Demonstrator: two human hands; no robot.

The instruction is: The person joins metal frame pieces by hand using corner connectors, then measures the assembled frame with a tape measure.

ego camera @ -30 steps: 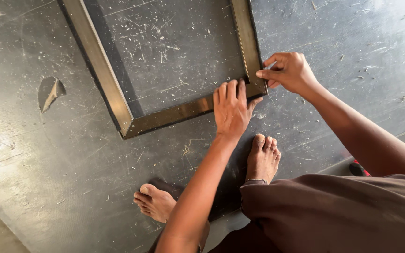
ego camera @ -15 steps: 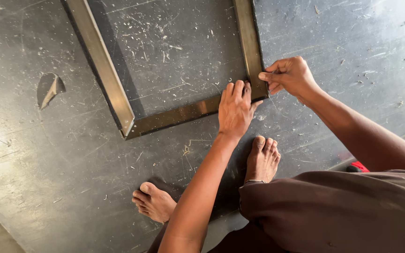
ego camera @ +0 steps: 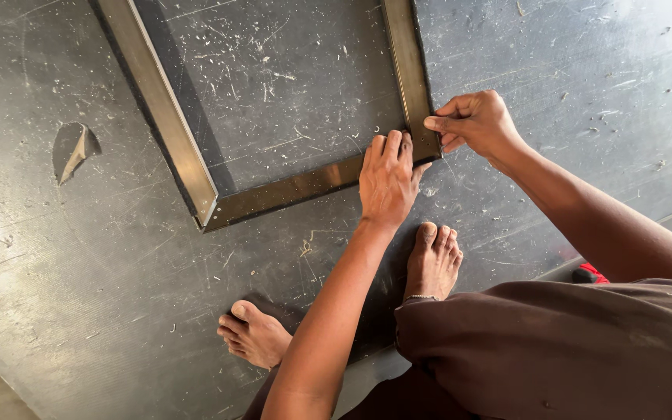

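The rectangular metal frame of flat brass-coloured bars (ego camera: 289, 189) lies on the scratched dark grey floor (ego camera: 79, 295), its near right corner under our hands. Our left hand (ego camera: 386, 179) presses flat on the lower bar beside that corner, its fingers (ego camera: 393, 148) held together and stretched out. Our right hand (ego camera: 472, 123) sits at the corner itself, its fingers (ego camera: 439, 124) pinched shut; what they grip we cannot tell. Our bare feet (ego camera: 432, 260) stand just below the frame.
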